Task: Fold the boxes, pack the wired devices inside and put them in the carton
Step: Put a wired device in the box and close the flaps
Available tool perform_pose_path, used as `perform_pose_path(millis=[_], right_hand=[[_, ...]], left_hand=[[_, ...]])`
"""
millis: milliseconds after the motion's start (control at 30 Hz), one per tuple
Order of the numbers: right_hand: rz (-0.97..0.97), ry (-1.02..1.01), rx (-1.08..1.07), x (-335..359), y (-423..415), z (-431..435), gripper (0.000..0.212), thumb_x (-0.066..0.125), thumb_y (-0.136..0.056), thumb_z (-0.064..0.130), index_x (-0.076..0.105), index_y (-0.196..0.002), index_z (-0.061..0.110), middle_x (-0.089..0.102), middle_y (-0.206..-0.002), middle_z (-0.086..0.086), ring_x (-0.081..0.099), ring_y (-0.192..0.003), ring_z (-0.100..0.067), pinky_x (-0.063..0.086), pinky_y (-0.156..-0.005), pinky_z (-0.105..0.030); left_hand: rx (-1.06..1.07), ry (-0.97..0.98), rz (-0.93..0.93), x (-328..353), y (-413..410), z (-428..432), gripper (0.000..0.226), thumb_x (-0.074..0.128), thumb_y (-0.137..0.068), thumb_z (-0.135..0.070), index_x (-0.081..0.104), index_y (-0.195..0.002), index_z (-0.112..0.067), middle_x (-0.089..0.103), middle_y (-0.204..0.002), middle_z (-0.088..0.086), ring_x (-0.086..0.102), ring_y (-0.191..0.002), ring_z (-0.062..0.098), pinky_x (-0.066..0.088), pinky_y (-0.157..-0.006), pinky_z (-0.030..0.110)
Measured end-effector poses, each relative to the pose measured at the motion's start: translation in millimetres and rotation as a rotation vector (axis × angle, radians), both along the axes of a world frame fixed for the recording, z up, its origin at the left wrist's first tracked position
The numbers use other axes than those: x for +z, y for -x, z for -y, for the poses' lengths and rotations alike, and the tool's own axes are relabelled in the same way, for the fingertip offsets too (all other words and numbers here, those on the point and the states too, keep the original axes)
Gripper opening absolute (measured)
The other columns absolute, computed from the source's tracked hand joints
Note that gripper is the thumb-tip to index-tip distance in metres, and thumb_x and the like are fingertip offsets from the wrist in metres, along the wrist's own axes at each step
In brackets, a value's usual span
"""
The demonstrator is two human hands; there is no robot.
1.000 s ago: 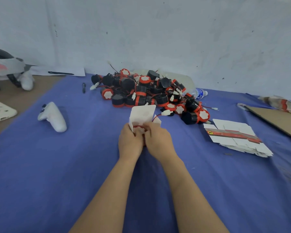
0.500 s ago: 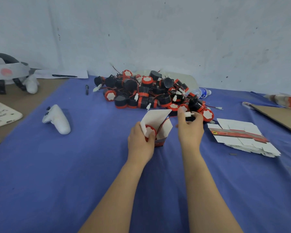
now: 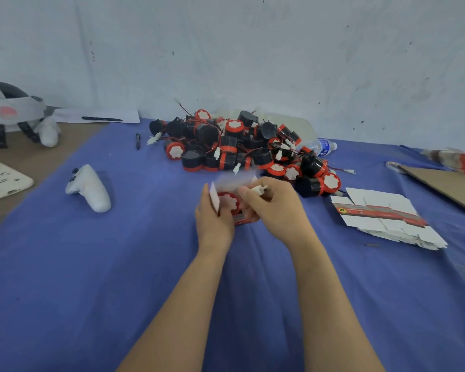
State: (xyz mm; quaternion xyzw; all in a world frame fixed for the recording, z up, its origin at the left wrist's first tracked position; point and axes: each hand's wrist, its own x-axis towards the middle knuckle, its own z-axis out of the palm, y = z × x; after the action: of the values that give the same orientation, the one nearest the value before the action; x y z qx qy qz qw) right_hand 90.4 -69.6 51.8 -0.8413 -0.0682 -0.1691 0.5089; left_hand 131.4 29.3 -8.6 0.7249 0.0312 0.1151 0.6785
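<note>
Box [image 3: 240, 219] with one wired device [image 3: 228, 202] inside stands on the blue cloth [image 3: 105, 264], its side gripped by the left hand [image 3: 215, 222]. Right hand [image 3: 275, 208], off to the right half a second ago, now pinches the white connector [image 3: 260, 188] over the box's open top.

left hand [image 3: 214, 218] holds box [image 3: 240, 219] | right hand [image 3: 275, 208] pinches white connector [image 3: 258, 189] | device [image 3: 228, 201] inside
</note>
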Motion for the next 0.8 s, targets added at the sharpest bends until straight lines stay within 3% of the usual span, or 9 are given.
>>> perform_pose_path(millis=[67, 167, 233, 367, 433, 533, 600, 700, 800], right_hand=[[-0.045, -0.011, -0.04, 1, 1, 3, 0.03, 0.052, -0.097, 0.032, 0.065, -0.077, 0.013, 0.06, -0.055, 0.001, 0.05, -0.046, -0.008, 0.044, -0.051, -0.02], [-0.164, 0.04, -0.165, -2, -5, 8, 0.029, 0.043, -0.096, 0.021, 0.052, -0.072, 0.007, 0.041, -0.057, -0.002, 0.028, -0.05, -0.014, 0.025, -0.048, -0.026], [-0.215, 0.101, -0.23, -5, -9, 10, 0.017, 0.042, -0.092, 0.012, 0.041, -0.075, 0.01, 0.036, -0.061, -0.005, 0.023, -0.05, -0.015, 0.021, -0.049, -0.026], [-0.068, 0.192, -0.366, -10, -8, 8, 0.019, 0.051, -0.094, 0.016, 0.045, -0.077, 0.01, 0.044, -0.061, 0.002, 0.035, -0.051, -0.011, 0.029, -0.044, -0.021], [0.037, 0.088, -0.363, -10, -7, 0, 0.023, 0.056, -0.092, 0.016, 0.048, -0.071, 0.009, 0.044, -0.055, 0.005, 0.036, -0.049, -0.01, 0.031, -0.042, -0.016], [0.009, -0.032, -0.3, -10, -8, -12, 0.037, 0.055, -0.094, 0.023, 0.046, -0.059, 0.018, 0.041, -0.04, 0.011, 0.04, -0.042, -0.003, 0.03, -0.039, -0.011], [-0.091, 0.004, -0.312, -11, -11, -11, 0.037, 0.046, -0.098, 0.026, 0.046, -0.064, 0.014, 0.042, -0.049, 0.008, 0.039, -0.046, -0.005, 0.028, -0.041, -0.015], [-0.24, 0.036, -0.372, -15, -18, 1, 0.024, 0.036, -0.099, 0.021, 0.047, -0.081, 0.011, 0.047, -0.076, -0.005, 0.043, -0.069, -0.018, 0.032, -0.056, -0.021], [-0.19, 0.064, -0.403, -20, -18, 5, 0.028, 0.043, -0.093, 0.01, 0.037, -0.067, 0.017, 0.037, -0.059, 0.001, 0.031, -0.051, -0.012, 0.023, -0.041, -0.015]], left_hand=[[0.054, 0.157, -0.109, 0, 1, -1, 0.051, 0.042, -0.101, -0.031, 0.026, -0.147, -0.017, 0.05, -0.139, 0.007, 0.053, -0.12, 0.025, 0.046, -0.098, 0.039], [0.103, 0.31, -0.165, 1, 0, -3, 0.03, 0.049, -0.098, -0.032, 0.043, -0.123, -0.016, 0.058, -0.119, 0.004, 0.059, -0.108, 0.022, 0.049, -0.081, 0.03], [0.132, 0.229, -0.094, 1, 0, -4, 0.017, 0.052, -0.096, -0.028, 0.049, -0.11, -0.017, 0.057, -0.115, 0.005, 0.058, -0.106, 0.023, 0.049, -0.079, 0.03], [0.131, 0.001, 0.073, 3, 3, -1, 0.028, 0.058, -0.092, -0.02, 0.055, -0.12, -0.014, 0.052, -0.125, 0.006, 0.055, -0.108, 0.019, 0.051, -0.091, 0.036], [0.086, -0.067, 0.136, 2, 7, 2, 0.034, 0.058, -0.091, -0.014, 0.053, -0.124, -0.013, 0.054, -0.125, 0.006, 0.056, -0.108, 0.018, 0.051, -0.086, 0.026], [0.071, -0.114, 0.149, 1, 9, 5, 0.038, 0.06, -0.088, -0.01, 0.052, -0.126, -0.012, 0.053, -0.123, 0.005, 0.055, -0.106, 0.016, 0.045, -0.072, 0.007], [0.088, -0.096, 0.138, 0, 8, 4, 0.037, 0.059, -0.089, -0.01, 0.052, -0.125, -0.011, 0.054, -0.123, 0.006, 0.055, -0.108, 0.017, 0.046, -0.074, 0.011], [0.127, -0.05, 0.091, 1, 7, 0, 0.036, 0.058, -0.091, -0.013, 0.052, -0.126, -0.012, 0.055, -0.126, 0.006, 0.054, -0.113, 0.021, 0.049, -0.092, 0.033], [0.134, -0.034, 0.083, 0, 7, 0, 0.035, 0.059, -0.091, -0.015, 0.052, -0.126, -0.012, 0.055, -0.126, 0.006, 0.054, -0.113, 0.021, 0.048, -0.094, 0.038]])
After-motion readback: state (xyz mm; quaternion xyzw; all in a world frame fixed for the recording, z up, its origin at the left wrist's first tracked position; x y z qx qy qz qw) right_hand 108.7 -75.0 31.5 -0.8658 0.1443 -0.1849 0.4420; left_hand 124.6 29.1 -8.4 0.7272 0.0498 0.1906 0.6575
